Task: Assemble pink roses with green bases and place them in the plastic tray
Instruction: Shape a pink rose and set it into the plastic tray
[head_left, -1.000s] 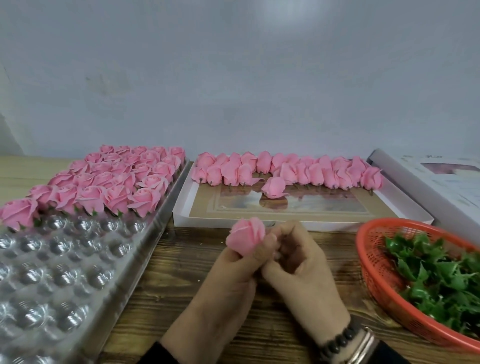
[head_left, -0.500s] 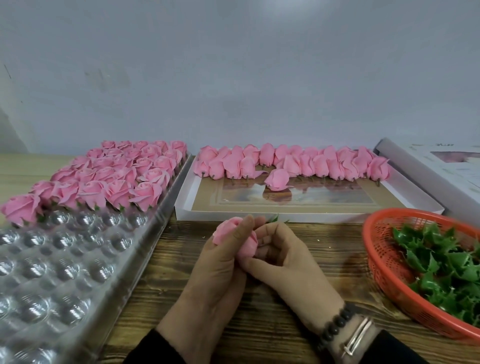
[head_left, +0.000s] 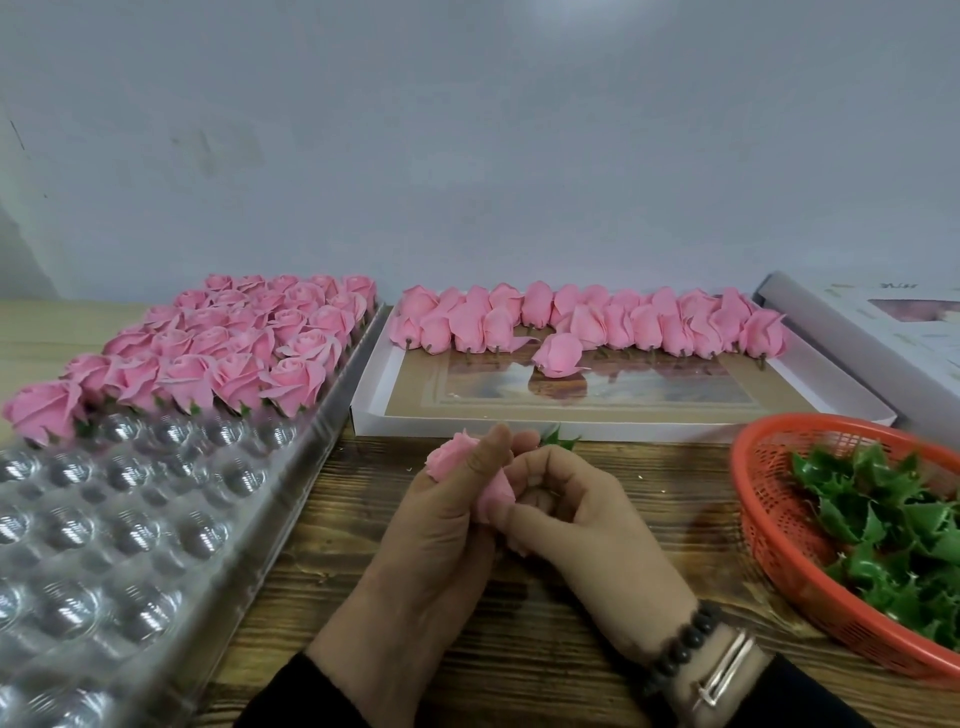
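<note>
My left hand (head_left: 441, 525) grips a pink rose (head_left: 451, 458) over the wooden table, thumb across its petals. My right hand (head_left: 576, 519) is curled against the rose's lower end; a green base (head_left: 558, 439) pokes out behind its fingers. The clear plastic tray (head_left: 104, 545) lies at the left, its far rows filled with assembled roses (head_left: 234, 348), its near cups bare. Loose rose heads (head_left: 597, 325) line the back of a white box (head_left: 623, 421).
An orange basket (head_left: 769, 551) at the right holds several green bases (head_left: 893, 525). A white box lid (head_left: 883, 332) lies at the far right. A grey wall rises close behind the table. Bare wood (head_left: 545, 649) shows around my wrists.
Both hands moved slightly down and left with the rose. My left thumb has slid over the rose, and the rose has tilted away to the left.
</note>
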